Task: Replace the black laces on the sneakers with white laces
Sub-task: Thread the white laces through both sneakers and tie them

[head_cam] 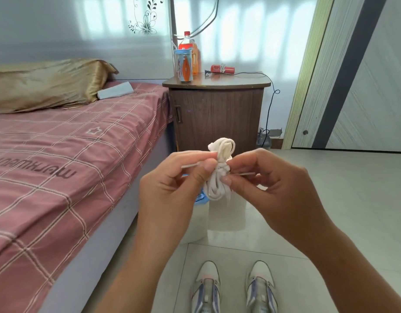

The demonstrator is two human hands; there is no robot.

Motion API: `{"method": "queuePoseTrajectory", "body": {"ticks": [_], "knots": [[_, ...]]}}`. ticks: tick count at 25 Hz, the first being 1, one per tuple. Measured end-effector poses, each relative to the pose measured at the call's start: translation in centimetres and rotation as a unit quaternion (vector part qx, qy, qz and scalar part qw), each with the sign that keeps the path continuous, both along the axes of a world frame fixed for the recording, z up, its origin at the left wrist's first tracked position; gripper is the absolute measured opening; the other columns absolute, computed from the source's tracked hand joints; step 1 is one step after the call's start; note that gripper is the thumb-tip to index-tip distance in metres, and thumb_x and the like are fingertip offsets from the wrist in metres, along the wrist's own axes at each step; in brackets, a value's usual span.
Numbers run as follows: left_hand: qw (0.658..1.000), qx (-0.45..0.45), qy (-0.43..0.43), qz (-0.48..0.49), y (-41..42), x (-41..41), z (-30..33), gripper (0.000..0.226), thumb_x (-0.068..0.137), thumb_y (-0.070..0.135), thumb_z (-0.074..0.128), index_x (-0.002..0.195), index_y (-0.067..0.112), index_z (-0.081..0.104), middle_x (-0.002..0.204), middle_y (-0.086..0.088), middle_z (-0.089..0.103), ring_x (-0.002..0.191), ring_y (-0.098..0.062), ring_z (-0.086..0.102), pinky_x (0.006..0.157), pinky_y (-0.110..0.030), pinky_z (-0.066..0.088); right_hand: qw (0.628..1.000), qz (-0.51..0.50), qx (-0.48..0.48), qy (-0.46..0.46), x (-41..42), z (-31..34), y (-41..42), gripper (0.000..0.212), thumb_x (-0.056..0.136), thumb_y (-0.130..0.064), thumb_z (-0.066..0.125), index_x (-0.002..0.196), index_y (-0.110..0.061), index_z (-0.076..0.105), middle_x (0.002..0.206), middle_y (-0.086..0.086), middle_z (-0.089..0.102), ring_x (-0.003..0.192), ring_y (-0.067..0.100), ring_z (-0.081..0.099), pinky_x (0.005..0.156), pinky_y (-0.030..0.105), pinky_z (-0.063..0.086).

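Nearest to us, at the bottom edge, we see two white sneakers (pixel 233 288) standing side by side on the floor (pixel 330 199), toes pointing away from us; their eyelets carry no lace that we can see. Above them we hold a bundle of white laces (pixel 218 175) in the air between both hands. Our left hand (pixel 170 186) pinches the bundle at its knotted middle with thumb and fingers, and one thin lace tip sticks out to the left over its thumb. Our right hand (pixel 269 184) pinches the same knot from the other side, fingers curled, and a second lace tip sticks out over its fingers. Loops of the bundle hang below the knot and stand up above it.

Behind the hands stands a white cylinder-shaped thing (pixel 226 215) on the floor, partly hidden, with something blue just beside it. To the left is a bed (pixel 59 154) with a pink checked sheet and a golden pillow (pixel 45 82). Farther back is a brown bedside cabinet (pixel 217 118); on its top stand a bottle with a red cap (pixel 187 41), a blue-lidded cup (pixel 183 64) and a red object with a cord (pixel 222 69). On the right is a door (pixel 364 86).
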State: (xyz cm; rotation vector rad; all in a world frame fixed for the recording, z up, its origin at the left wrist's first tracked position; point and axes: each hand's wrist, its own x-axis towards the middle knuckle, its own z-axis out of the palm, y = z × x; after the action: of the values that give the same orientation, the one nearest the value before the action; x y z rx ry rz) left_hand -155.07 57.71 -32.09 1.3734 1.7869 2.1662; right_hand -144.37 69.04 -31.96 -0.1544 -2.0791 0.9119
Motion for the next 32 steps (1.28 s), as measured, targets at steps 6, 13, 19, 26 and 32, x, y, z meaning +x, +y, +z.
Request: {"method": "queuePoseTrajectory", "body": {"ticks": [6,13,19,26,32], "knots": [[0.994,0.026,-0.103,0.007,0.3,0.8,0.4,0.011,0.073,0.027,0.063,0.078,0.023,0.072,0.072,0.004,0.073,0.066,-0.008,0.068,0.059,-0.017,0.052,0.987,0.08,-0.134,0.022,0.3,0.2,-0.4,0.013,0.075,-0.022,0.062,0.087,-0.02,0.067,0.075,-0.005,0.07,0.061,0.009,0.065,0.061,0.016,0.053],[0.994,0.017,-0.112,0.007,0.6,1.0,0.0,0.014,0.078,0.03,0.06,0.08,0.024,0.073,0.078,0.001,0.074,0.075,-0.016,0.071,0.065,-0.022,0.055,0.986,0.072,-0.145,0.042,0.6,0.2,-0.4,0.01,0.076,-0.022,0.061,0.085,-0.018,0.064,0.081,-0.006,0.07,0.072,0.007,0.069,0.063,0.012,0.053],[0.992,0.036,-0.118,0.011,0.8,1.0,-0.1,0.014,0.076,0.029,0.06,0.079,0.023,0.072,0.076,0.003,0.073,0.074,-0.012,0.07,0.066,-0.02,0.054,0.993,0.053,-0.088,0.054,0.6,-0.3,-0.2,0.006,0.084,-0.023,0.066,0.088,-0.023,0.062,0.091,-0.009,0.068,0.084,0.001,0.067,0.071,0.009,0.051],[0.992,0.035,-0.122,0.024,0.8,0.8,-0.4,0.014,0.078,0.031,0.06,0.075,0.025,0.072,0.073,0.003,0.072,0.07,-0.011,0.069,0.063,-0.021,0.054,0.993,0.068,-0.091,0.042,0.4,-0.6,0.0,0.006,0.084,-0.018,0.062,0.087,-0.022,0.062,0.089,-0.009,0.068,0.085,0.002,0.067,0.071,0.009,0.051],[0.993,0.038,-0.086,0.065,0.9,1.3,-0.4,0.006,0.081,0.027,0.068,0.079,0.022,0.068,0.071,0.01,0.07,0.065,-0.001,0.063,0.06,-0.015,0.049,0.994,0.084,-0.061,0.037,0.0,-0.9,-0.2,0.011,0.082,-0.027,0.062,0.091,-0.022,0.064,0.091,-0.011,0.069,0.083,0.0,0.067,0.072,0.009,0.052]]}}
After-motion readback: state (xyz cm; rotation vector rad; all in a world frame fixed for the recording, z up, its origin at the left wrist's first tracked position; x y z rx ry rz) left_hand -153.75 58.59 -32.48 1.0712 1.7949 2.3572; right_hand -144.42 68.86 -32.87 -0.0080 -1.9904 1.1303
